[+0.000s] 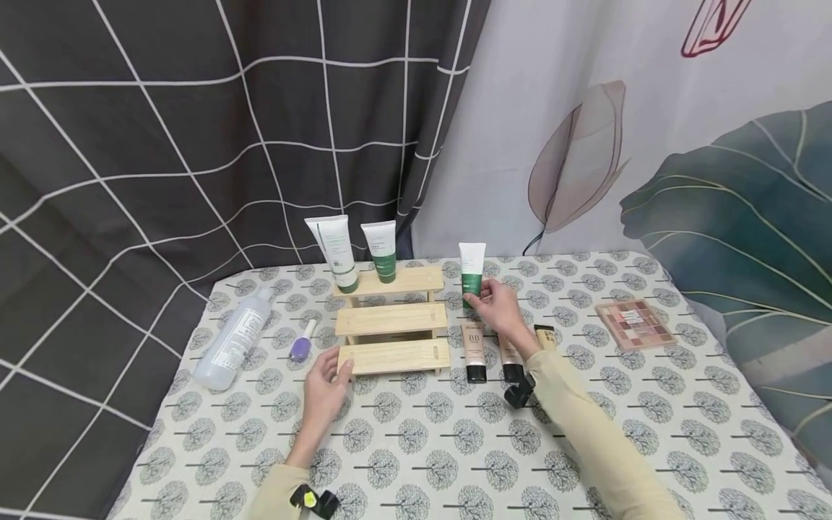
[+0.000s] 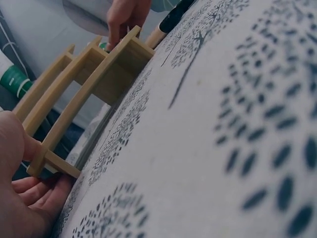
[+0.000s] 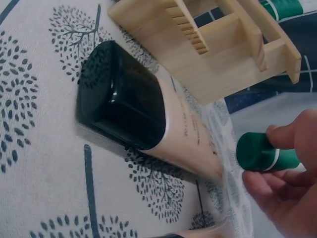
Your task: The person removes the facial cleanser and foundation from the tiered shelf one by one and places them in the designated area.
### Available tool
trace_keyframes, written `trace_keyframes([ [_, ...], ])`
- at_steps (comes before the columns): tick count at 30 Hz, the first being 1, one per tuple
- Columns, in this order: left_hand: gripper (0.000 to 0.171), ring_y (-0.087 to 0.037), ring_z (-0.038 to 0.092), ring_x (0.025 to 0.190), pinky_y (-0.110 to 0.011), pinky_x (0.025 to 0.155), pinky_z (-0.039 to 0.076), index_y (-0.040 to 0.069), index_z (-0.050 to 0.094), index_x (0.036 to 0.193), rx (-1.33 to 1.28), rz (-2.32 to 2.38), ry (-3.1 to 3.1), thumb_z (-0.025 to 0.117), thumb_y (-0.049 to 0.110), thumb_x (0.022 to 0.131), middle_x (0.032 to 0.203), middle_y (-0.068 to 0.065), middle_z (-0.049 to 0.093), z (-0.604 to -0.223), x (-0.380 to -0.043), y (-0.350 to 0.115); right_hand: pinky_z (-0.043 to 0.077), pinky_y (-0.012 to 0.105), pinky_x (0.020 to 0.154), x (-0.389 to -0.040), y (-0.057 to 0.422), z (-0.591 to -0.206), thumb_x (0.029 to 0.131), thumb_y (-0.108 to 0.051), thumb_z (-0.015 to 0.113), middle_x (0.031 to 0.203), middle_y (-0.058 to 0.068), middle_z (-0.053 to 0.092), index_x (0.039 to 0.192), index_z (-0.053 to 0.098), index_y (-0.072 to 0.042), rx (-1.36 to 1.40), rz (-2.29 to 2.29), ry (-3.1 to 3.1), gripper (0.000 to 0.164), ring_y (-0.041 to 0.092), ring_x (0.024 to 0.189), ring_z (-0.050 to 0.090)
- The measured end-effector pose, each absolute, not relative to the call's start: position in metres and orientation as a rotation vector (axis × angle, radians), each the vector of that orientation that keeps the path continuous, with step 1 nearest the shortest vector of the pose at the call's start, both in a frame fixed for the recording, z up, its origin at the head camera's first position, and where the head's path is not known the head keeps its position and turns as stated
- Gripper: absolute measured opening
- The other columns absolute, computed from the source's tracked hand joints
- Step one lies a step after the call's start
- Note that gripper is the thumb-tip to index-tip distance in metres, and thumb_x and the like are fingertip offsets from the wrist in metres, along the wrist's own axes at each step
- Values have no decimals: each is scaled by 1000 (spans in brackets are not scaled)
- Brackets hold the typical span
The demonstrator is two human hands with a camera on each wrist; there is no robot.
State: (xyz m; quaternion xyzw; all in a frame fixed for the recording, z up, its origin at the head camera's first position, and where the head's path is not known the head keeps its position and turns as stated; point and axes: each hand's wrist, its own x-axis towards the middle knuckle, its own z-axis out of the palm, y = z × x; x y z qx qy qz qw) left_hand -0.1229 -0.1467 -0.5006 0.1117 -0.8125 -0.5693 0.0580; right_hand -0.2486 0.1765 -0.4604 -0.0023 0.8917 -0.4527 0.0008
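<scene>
My left hand grips the left end of the lowest step of a three-tier wooden display rack, thumb above and fingers beneath in the left wrist view. Two white-and-green squeeze tubes stand cap down on the top tier: a larger one at the left end and a smaller one nearer the middle. To the right of the rack, my right hand pinches another white-and-green squeeze tube near its green cap. This tube is upright, its cap's end face visible in the right wrist view.
Beige BB cream tubes with black caps lie below my right hand, and a tube with a gold-and-black end is partly behind the sleeve. An eyeshadow palette lies right; purple nail polish and a clear bottle lie left.
</scene>
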Motion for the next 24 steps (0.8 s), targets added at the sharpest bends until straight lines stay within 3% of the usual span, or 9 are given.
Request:
trace_keyframes([
  [4,47,-37,64,120,-48,108,52,-2,49,143,328,-1713,-2466,62,15,100,133,-25,63,-501,-122,-147,54,26,62,-251,177,-466,96,-30,68,98,17,65,112,60,4,47,-1292,2784,38,20,76,59],
  [8,47,-37,64,120,-48,109,51,-1,50,142,338,-1720,-2457,62,14,100,133,-24,63,-502,-123,-146,46,21,53,-254,177,-468,96,-31,69,82,10,62,104,61,3,85,-1233,2744,36,14,63,52],
  [13,47,-34,64,119,-46,108,52,2,50,143,364,-1741,-2458,63,14,99,134,-21,64,-505,-124,-146,41,21,49,-258,178,-466,95,-33,69,66,2,54,89,60,-2,111,-1165,2743,33,11,55,46],
  [17,47,-34,65,118,-46,107,54,1,50,142,348,-1735,-2457,63,14,99,133,-21,64,-506,-124,-146,39,21,48,-261,178,-467,95,-33,69,59,-3,46,69,50,-11,122,-1120,2747,39,11,52,40],
  [24,46,-35,65,118,-45,107,54,0,51,142,337,-1719,-2453,63,13,99,132,-23,64,-505,-124,-147,35,19,47,-261,176,-467,95,-33,68,57,-5,44,65,49,-13,149,-1087,2787,41,9,51,37],
])
